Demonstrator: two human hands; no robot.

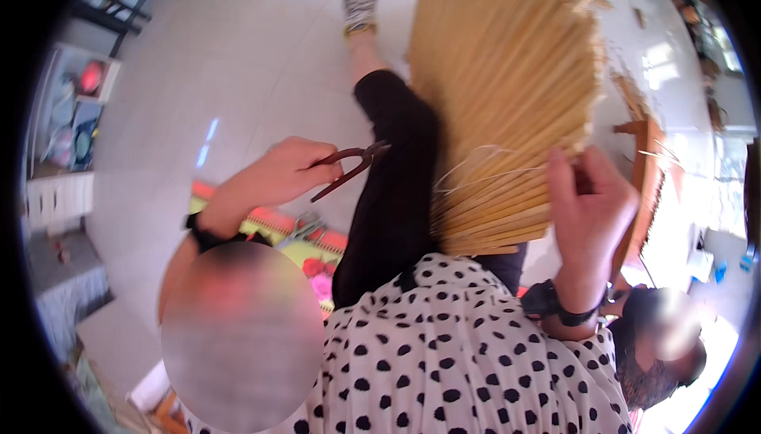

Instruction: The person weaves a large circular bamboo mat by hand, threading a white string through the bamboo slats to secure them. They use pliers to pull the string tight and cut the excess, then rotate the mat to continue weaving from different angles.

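Observation:
A large fan-like panel of tan, reed-like strips (507, 77) lies over my right leg and stretches far ahead. Thin white strand (468, 171) loops across its near part and runs toward my right hand (590, 196). At the panel's right edge, that hand's thumb and fingers are pinched together on the strand; the fingertips are partly hidden. My left hand (289, 168), left of my black-trousered leg, grips a pair of pincers (355, 172) with brown handles. Their handles are spread, the jaws point right over the leg, and they are apart from the panel.
Scissors (301, 228) lie on a colourful floral mat (337, 240) by my left forearm. Right of the panel stands a brown wooden bench (646, 172), with loose strip scraps nearby. Another person's head (654, 347) shows at lower right. White shelves (59, 196) line the left.

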